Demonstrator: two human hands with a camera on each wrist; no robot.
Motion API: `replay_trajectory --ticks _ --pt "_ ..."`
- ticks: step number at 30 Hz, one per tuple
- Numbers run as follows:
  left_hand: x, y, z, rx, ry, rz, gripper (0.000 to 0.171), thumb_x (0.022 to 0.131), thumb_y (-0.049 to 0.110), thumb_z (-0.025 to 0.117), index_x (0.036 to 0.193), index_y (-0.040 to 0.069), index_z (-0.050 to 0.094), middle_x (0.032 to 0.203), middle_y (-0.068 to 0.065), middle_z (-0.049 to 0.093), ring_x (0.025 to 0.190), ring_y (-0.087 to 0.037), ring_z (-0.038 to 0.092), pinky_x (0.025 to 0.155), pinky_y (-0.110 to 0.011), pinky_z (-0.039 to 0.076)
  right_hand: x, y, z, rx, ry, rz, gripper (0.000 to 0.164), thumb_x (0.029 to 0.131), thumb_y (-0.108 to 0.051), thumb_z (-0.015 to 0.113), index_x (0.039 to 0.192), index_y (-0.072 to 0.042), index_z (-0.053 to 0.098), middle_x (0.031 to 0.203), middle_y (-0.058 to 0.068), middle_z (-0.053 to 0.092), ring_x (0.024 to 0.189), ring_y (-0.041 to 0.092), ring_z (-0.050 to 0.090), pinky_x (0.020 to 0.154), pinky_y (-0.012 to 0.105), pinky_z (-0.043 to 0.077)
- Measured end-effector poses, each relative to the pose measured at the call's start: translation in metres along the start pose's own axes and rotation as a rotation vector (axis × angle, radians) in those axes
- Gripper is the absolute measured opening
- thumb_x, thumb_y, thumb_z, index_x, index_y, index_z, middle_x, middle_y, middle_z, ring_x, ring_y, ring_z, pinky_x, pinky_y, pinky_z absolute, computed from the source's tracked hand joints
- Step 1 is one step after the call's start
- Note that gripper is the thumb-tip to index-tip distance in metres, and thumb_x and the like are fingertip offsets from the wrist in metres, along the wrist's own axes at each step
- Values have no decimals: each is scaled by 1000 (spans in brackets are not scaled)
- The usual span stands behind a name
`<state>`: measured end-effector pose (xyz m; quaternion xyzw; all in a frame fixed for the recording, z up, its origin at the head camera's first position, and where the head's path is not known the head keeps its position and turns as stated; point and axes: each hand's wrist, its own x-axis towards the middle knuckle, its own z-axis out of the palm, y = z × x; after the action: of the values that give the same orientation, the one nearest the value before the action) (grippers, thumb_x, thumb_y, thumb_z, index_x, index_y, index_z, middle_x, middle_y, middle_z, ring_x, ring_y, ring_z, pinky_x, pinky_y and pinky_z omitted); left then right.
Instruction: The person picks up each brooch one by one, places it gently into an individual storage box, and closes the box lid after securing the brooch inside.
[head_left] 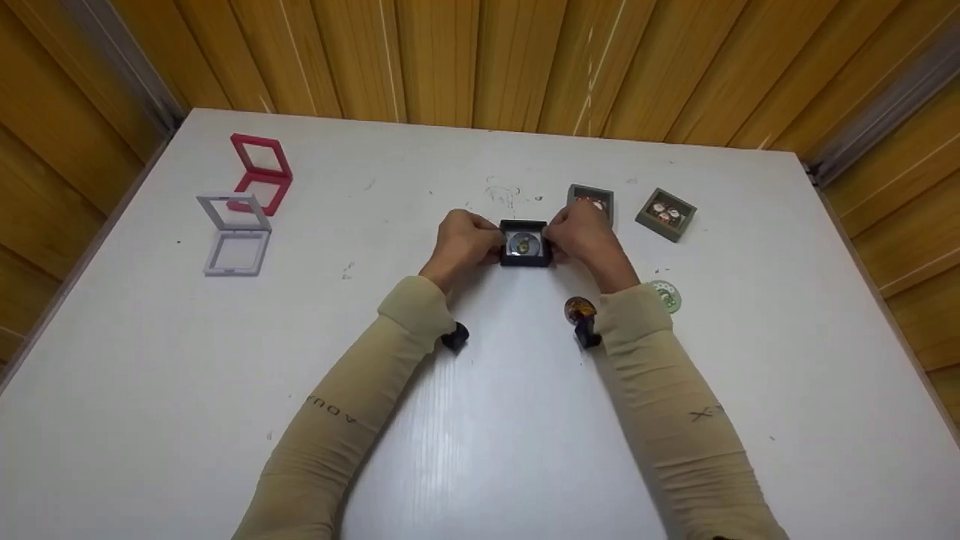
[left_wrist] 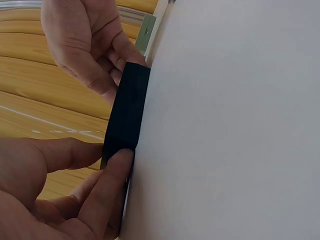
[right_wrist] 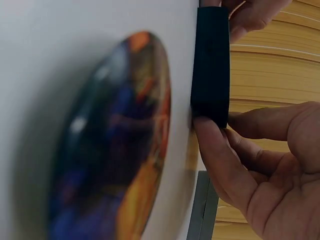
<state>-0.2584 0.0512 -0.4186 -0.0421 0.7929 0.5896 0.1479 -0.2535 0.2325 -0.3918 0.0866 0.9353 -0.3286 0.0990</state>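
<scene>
A small black display frame (head_left: 525, 262) stands on the white table in front of me, a round badge (head_left: 523, 244) showing inside its clear window. My left hand (head_left: 466, 241) pinches the frame's left side between thumb and fingers. On the opposite side, my right hand (head_left: 587, 234) holds the frame the same way. In the left wrist view, the dark side of the frame (left_wrist: 127, 105) rests against the tabletop between both hands. A glossy round badge (right_wrist: 115, 145) in orange, purple and dark tones lies close to the right wrist camera.
Two grey-green frames (head_left: 666, 215) lie at the back right, one partly behind my right hand. A green round badge (head_left: 667, 298) sits beside my right cuff. At the left, a red frame (head_left: 262, 176) and a white frame (head_left: 236, 251) stand unfolded.
</scene>
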Motion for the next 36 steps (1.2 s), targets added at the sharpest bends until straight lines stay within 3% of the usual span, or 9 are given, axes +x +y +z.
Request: replay_trajectory --ticks 7,12,18,26,36 --pt "11 4 -2 21 55 -15 10 83 4 69 91 1 72 84 -8 69 71 -16 68 63 -24 56 7 -15 5 -105 70 -3 18 88 -5 55 88 3 71 82 12 67 62 16 56 53 25 44" --pt "16 6 -3 22 76 -9 8 82 6 69 88 2 73 81 -7 70 70 -16 68 63 -25 55 15 -26 9 -180 92 -3 21 88 -1 53 102 7 66 94 16 66 74 23 56 61 29 47" --pt "26 11 -3 55 108 -30 5 83 7 68 84 4 72 79 -7 70 71 -17 68 63 -26 55 24 -32 6 -135 65 23 28 89 0 53 115 10 59 101 17 62 84 25 57 67 31 48" --pt "41 19 -3 197 175 27 11 82 7 64 81 4 74 74 -3 68 62 -12 59 54 -22 48 37 -38 2 -139 62 -3 26 90 -2 51 111 9 61 100 17 63 82 24 56 66 31 47" --pt "56 33 1 186 183 -39 11 86 6 63 91 4 72 84 -5 67 71 -15 61 59 -23 49 50 -40 -1 -130 81 33 28 90 -5 53 114 8 61 104 17 64 86 23 56 71 30 48"
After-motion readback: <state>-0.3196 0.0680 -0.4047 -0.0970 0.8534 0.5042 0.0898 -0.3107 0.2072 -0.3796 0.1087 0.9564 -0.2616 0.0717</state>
